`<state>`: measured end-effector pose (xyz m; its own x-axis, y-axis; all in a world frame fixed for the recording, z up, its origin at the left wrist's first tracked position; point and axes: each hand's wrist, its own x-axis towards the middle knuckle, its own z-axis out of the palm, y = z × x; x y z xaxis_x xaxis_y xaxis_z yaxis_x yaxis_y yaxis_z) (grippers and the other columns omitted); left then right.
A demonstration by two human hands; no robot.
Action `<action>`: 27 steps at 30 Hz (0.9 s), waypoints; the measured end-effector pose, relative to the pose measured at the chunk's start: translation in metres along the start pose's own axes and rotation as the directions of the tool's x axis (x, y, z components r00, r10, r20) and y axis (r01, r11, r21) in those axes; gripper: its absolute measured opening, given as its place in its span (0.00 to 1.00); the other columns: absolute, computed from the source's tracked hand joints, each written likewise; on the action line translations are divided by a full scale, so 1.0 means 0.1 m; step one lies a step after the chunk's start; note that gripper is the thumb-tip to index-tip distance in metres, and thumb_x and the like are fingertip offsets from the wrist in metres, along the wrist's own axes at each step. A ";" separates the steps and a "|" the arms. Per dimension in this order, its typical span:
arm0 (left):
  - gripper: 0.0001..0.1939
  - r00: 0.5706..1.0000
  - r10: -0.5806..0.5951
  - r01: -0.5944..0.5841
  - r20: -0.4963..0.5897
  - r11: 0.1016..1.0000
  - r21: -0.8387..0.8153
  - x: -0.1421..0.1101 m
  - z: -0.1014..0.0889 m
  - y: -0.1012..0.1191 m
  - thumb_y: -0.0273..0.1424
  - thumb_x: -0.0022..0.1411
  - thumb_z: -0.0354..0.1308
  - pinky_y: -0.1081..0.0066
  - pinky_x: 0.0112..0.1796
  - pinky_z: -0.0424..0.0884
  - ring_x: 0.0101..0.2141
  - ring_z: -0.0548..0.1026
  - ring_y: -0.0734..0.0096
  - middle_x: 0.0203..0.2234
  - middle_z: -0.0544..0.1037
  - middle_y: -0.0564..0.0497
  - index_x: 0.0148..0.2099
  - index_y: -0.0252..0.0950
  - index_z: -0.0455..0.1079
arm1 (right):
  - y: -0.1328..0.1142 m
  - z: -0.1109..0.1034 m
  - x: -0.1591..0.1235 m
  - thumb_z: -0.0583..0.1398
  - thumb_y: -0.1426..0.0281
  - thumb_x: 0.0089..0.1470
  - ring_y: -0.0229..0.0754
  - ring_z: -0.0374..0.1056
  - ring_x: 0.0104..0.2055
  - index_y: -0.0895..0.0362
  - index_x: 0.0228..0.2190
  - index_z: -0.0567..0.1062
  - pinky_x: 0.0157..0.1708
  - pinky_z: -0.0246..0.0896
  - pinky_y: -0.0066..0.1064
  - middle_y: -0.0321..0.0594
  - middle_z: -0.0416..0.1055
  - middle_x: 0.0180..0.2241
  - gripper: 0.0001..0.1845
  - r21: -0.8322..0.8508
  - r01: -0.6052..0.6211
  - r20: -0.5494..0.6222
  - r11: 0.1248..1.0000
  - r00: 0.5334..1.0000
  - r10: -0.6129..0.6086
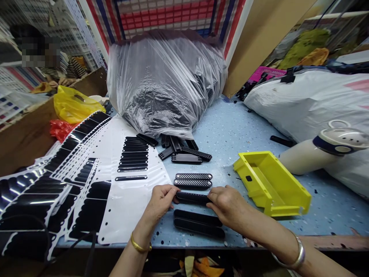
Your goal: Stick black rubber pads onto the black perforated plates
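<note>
Four black bars (198,228) lie in a row on the tabletop (245,123), and many more remain in the plastic bag (164,88). The nearly closed fingers (211,201) of the left hand (159,202) and right hand (227,206) pinch a fifth bar (192,198) by its ends, in line with the row.
</note>
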<state>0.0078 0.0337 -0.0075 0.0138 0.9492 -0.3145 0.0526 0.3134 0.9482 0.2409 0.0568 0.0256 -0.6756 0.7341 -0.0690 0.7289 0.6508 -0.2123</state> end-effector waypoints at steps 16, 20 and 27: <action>0.14 0.997 -0.061 0.057 -0.047 0.996 -0.070 0.04 0.04 0.01 0.38 0.47 0.63 0.80 0.15 0.60 0.17 0.72 0.74 0.16 0.76 0.50 0.29 0.30 0.78 | 0.03 0.06 -0.02 0.58 0.76 0.55 0.47 0.71 0.31 0.59 0.27 0.77 0.33 0.61 0.36 0.44 0.74 0.29 0.08 0.029 -0.008 -0.021 1.000 1.000 0.008; 0.16 0.999 -0.034 0.028 -0.034 0.985 -0.169 0.03 -0.01 0.01 0.39 0.48 0.62 0.78 0.16 0.62 0.18 0.73 0.74 0.23 0.79 0.46 0.31 0.29 0.77 | 0.01 0.03 -0.02 0.58 0.77 0.56 0.47 0.71 0.31 0.59 0.27 0.77 0.34 0.62 0.36 0.45 0.74 0.29 0.08 0.038 -0.016 -0.018 0.999 1.000 0.017; 0.16 0.998 0.007 -0.001 0.062 0.996 -0.095 0.02 -0.06 -0.09 0.28 0.42 0.65 0.77 0.20 0.65 0.18 0.69 0.76 0.16 0.75 0.53 0.38 0.28 0.79 | -0.03 -0.02 0.00 0.59 0.78 0.55 0.48 0.72 0.33 0.60 0.28 0.77 0.35 0.64 0.36 0.46 0.75 0.30 0.07 0.062 -0.045 -0.001 0.997 0.999 0.045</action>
<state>0.0014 0.0326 -0.0166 0.0763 0.9477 -0.3100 -0.0420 0.3137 0.9486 0.2388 0.0549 0.0281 -0.6417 0.7630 -0.0778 0.7505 0.6037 -0.2687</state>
